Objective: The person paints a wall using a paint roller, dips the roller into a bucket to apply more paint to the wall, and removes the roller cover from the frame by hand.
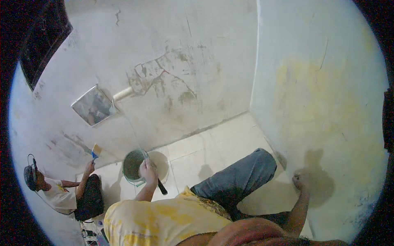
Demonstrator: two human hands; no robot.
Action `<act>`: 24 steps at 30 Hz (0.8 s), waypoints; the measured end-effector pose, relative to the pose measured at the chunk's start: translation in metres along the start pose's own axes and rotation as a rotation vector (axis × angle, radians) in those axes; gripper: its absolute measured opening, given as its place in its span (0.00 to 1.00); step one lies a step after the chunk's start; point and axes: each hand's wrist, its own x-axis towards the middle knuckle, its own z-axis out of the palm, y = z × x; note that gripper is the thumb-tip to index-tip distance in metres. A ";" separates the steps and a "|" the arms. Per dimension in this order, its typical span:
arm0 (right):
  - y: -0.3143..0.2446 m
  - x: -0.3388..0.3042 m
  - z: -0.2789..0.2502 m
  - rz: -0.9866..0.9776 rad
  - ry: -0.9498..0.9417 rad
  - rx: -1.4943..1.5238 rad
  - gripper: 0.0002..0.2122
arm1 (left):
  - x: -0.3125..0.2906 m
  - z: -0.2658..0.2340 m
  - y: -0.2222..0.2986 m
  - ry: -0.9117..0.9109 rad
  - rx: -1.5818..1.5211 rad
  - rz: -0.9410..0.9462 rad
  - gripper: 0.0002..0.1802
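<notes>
Bucket (129,160): one, round, open-topped, standing on the tiled floor (186,158) near the foot of the back wall (221,78)
Bucket contents: interior dark grey-green; substance and fill level cannot be told
Left hand (147,171): at the bucket's right rim, fingers wrapped round a dark-handled tool (163,189), its black end pointing down and away from the bucket
Right hand (301,182): beside the right wall (328,110), fingers curled; whether fully closed or pinching anything, cannot tell
Co-worker (55,194): at left, dark cap, gripping a blue-handled brush (96,150), pale bristles upward
</notes>
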 end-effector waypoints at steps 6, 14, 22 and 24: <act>0.012 0.015 0.008 0.148 -0.026 0.183 0.17 | 0.049 0.107 0.062 -0.073 -0.018 -0.017 0.14; 0.002 0.017 -0.029 0.050 0.067 0.084 0.18 | 0.138 0.229 0.145 -0.265 -0.094 0.181 0.16; 0.003 0.040 -0.011 -0.021 0.120 0.073 0.11 | 0.194 0.314 0.266 -0.233 -0.057 0.405 0.16; 0.022 0.056 0.005 0.020 0.105 0.138 0.11 | 0.201 0.319 0.272 -0.268 -0.087 0.425 0.16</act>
